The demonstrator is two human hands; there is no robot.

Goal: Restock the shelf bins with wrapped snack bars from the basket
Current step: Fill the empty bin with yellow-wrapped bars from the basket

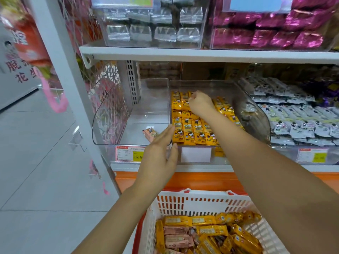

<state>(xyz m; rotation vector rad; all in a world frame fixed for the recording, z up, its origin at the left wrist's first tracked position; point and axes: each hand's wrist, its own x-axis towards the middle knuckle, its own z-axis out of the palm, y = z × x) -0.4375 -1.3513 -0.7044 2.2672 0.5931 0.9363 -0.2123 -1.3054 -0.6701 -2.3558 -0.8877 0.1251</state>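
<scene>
A clear shelf bin (201,83) in the middle holds rows of yellow wrapped snack bars (194,131). My right hand (200,103) reaches deep into it, fingers curled over the back row of yellow bars; what it pinches is hidden. My left hand (158,154) has straight fingers pressed against the bin's front left corner. The clear bin to the left (110,114) holds one pink wrapped bar (151,133). Below, a white and red basket (200,200) holds several yellow bars (211,230) and pink bars (178,239).
A bin of grey wrapped bars (297,116) stands to the right. The upper shelf carries bins of silver packets (152,28) and magenta packets (271,32). Price labels (129,153) line the shelf edge. A white upright post (60,70) and tiled aisle floor lie left.
</scene>
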